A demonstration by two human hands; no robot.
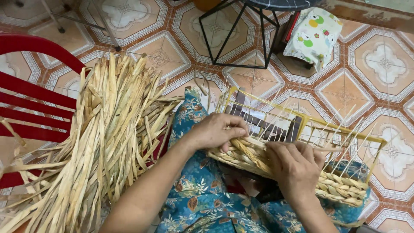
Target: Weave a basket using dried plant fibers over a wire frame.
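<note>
A red chair (30,92) at far left carries a thick bundle of pale dried straw strips (103,138), which spills across its slats and down toward the patterned floor tiles (371,60). Beside the bundle, a person seated in blue floral clothing (202,198) holds a half-woven basket (336,185) across the lap. The left hand (215,129) is curled over the basket's near corner, fingers bent and pinching a straw strip against the woven edge. The right hand (295,166) lies just beside it, fingers pressed together and flat on the braided band; whether it grips a strip underneath cannot be told. The basket's yellow wire frame (345,131) rises above the finished rows, thin white uprights standing from it, with dark slats inside. Beyond the basket, at top centre, stands a black metal stand (235,36), and to its right a white cloth bag with coloured prints (312,36) rests on the tiles.
</note>
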